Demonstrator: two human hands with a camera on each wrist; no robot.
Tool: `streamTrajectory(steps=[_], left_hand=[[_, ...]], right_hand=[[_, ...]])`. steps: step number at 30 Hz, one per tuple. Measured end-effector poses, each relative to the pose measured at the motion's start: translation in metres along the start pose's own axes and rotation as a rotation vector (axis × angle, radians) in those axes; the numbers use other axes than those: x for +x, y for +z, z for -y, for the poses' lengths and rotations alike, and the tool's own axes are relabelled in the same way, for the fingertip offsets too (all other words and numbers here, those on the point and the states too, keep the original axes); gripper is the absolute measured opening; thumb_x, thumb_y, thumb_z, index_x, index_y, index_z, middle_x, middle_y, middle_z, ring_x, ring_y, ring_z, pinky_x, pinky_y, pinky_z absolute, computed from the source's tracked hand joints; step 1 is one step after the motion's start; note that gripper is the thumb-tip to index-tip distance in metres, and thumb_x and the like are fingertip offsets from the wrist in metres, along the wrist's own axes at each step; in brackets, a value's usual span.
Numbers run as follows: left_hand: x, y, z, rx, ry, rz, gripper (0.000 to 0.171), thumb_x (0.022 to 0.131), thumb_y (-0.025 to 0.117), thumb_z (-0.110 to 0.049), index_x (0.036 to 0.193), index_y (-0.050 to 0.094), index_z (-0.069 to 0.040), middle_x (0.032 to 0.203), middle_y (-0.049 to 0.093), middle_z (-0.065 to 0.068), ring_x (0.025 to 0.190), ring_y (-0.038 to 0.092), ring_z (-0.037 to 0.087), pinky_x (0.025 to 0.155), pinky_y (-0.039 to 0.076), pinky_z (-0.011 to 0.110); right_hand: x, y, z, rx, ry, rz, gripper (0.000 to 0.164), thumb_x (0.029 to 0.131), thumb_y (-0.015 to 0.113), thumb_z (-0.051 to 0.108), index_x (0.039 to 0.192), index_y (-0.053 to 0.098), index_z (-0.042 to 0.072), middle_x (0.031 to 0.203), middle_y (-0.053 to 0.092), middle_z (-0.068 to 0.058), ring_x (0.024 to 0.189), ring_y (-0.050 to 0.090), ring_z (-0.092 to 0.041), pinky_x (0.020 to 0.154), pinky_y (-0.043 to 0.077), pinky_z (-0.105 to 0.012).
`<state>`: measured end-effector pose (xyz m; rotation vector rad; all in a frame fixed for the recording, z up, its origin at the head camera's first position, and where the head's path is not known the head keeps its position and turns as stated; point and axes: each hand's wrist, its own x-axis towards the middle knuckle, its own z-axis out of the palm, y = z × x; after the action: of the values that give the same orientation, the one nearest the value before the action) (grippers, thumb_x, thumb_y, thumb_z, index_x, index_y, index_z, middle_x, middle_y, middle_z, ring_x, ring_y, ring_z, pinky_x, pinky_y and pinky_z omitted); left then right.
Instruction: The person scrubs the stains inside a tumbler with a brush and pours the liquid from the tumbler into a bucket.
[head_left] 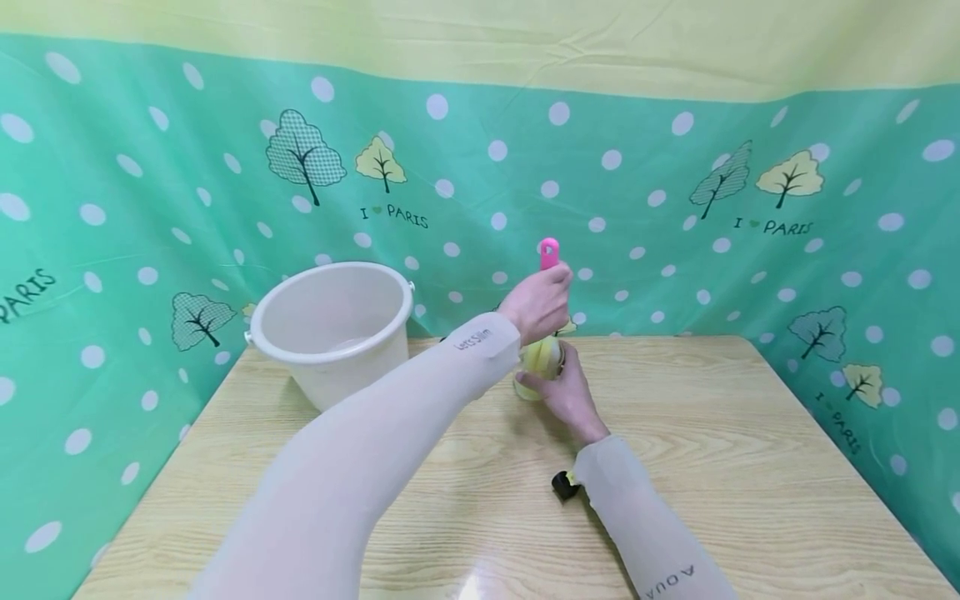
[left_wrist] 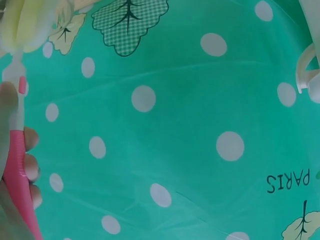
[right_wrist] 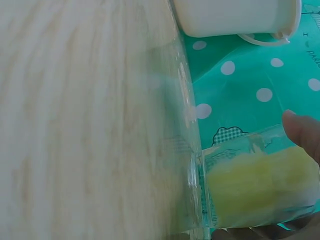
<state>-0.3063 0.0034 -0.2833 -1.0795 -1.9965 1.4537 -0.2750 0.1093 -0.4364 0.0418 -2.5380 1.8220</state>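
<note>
My left hand [head_left: 538, 305] grips the pink handle [left_wrist: 19, 172] of a bottle brush with a white neck. The handle's looped end [head_left: 550, 247] sticks up above the fist. At the brush's other end is a yellow and white sponge head [right_wrist: 260, 185], which sits inside a clear drinking glass [right_wrist: 235, 149]. My right hand [head_left: 567, 393] holds that glass, its thumb [right_wrist: 302, 131] along one side and fingers round the other. In the head view the glass is tilted near the tabletop; whether its base touches the wood I cannot tell.
A white bucket [head_left: 330, 358] with a handle stands at the back left of the wood-grain table [head_left: 690, 450]. A green polka-dot curtain [head_left: 637, 200] hangs behind and at both sides. A small black object [head_left: 564, 485] is beside the right sleeve.
</note>
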Motion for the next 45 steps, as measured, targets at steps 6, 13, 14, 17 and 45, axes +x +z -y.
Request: streamTrajectory(steps=[6,13,14,17,45], left_hand=[[0.001,0.002,-0.002,-0.019,-0.019,0.056,0.017,0.091,0.061,-0.022,0.105,0.069,-0.016,0.103,0.067,0.004,0.098,0.046,0.025,0.094,0.026,0.039],[-0.003,0.010,-0.002,-0.050,-0.031,0.087,0.019,0.091,0.061,-0.022,0.107,0.069,-0.016,0.104,0.068,0.004,0.102,0.047,0.027,0.095,0.026,0.040],[-0.004,0.011,-0.001,-0.057,-0.034,0.086,0.019,0.091,0.061,-0.022,0.106,0.069,-0.016,0.103,0.068,0.004,0.102,0.048,0.027,0.096,0.026,0.040],[-0.008,0.014,0.001,-0.079,-0.034,0.080,0.017,0.092,0.059,-0.022,0.104,0.070,-0.015,0.099,0.068,0.003,0.097,0.047,0.024,0.095,0.026,0.040],[-0.006,0.006,0.002,-0.161,0.027,-0.072,0.013,0.093,0.057,-0.025,0.090,0.069,-0.022,0.089,0.067,-0.003,0.089,0.042,0.021,0.093,0.026,0.037]], right_hand=[[0.002,0.000,0.000,-0.015,0.029,-0.014,0.088,0.077,0.079,0.032,0.145,0.026,0.014,0.142,0.037,-0.011,0.128,0.039,-0.029,0.107,0.032,-0.047],[0.002,0.002,0.000,-0.026,0.044,-0.022,0.094,0.074,0.081,0.034,0.147,0.025,0.014,0.148,0.031,-0.014,0.132,0.034,-0.034,0.105,0.035,-0.047],[0.002,0.002,0.000,-0.026,0.044,-0.022,0.095,0.074,0.081,0.035,0.147,0.024,0.014,0.148,0.030,-0.014,0.132,0.034,-0.034,0.104,0.035,-0.047],[0.002,0.003,0.001,-0.026,0.045,-0.016,0.097,0.074,0.081,0.035,0.149,0.022,0.014,0.148,0.030,-0.015,0.132,0.033,-0.035,0.104,0.036,-0.047],[0.000,-0.001,0.000,-0.009,0.038,-0.001,0.088,0.075,0.081,0.032,0.144,0.028,0.018,0.141,0.038,-0.005,0.121,0.045,-0.025,0.098,0.041,-0.043]])
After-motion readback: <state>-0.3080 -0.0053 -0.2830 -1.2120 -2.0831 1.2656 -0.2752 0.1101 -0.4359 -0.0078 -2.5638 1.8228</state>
